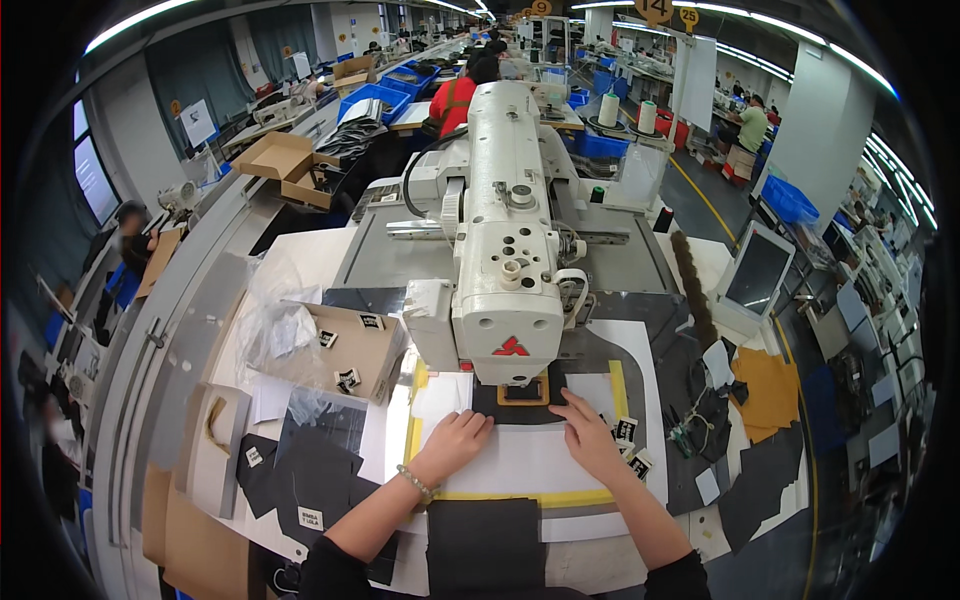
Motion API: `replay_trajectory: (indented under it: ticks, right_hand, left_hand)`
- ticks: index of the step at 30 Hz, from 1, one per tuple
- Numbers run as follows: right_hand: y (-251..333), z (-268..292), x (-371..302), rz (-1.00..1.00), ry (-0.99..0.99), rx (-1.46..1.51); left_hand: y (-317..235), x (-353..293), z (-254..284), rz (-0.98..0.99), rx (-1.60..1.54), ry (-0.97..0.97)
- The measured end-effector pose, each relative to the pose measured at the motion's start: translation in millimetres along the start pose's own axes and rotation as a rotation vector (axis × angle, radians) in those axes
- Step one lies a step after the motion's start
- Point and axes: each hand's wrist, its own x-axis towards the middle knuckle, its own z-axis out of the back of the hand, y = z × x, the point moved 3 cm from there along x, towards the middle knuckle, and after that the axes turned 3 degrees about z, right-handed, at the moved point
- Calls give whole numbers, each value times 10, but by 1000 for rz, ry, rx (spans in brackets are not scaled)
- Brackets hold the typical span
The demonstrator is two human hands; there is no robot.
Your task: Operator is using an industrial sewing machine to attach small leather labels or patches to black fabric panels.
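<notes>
Left hand (456, 443) and right hand (590, 433) (both laid flat) touch the black cloth (518, 414).

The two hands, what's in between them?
In the head view, a dark piece lies between the fingertips of the left hand and right hand; the white sheet fills the stretch nearer the person.

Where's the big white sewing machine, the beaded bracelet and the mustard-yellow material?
White sewing machine (495, 222): head view, on its upper casing.
Beaded bracelet (412, 481): head view, on its beads.
Mustard-yellow material (767, 392): head view, on its middle.
</notes>
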Motion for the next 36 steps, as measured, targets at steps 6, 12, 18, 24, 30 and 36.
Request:
replay_trajectory:
  ticks: [6,12,18,24,30,36]
  right_hand:
    - [-88,35,-52,146,-10,-204]
    - [-46,-26,-23,259,-26,-423]
    - [-57,-62,-27,337,-32,-581]
    - [-48,-50,-35,324,-14,-613]
    - [-27,-19,-42,259,-91,-505]
    - [-81,-23,-39,235,-118,-519]
  left_hand:
    - [47,-3,5,79,-45,-72]
    - [74,-20,15,226,-171,-50]
    - [54,-15,52,253,-197,-37]
    - [35,-25,49,235,-205,-43]
    - [73,-25,101,322,-269,-23]
    - [153,-35,98,395,-309,-13]
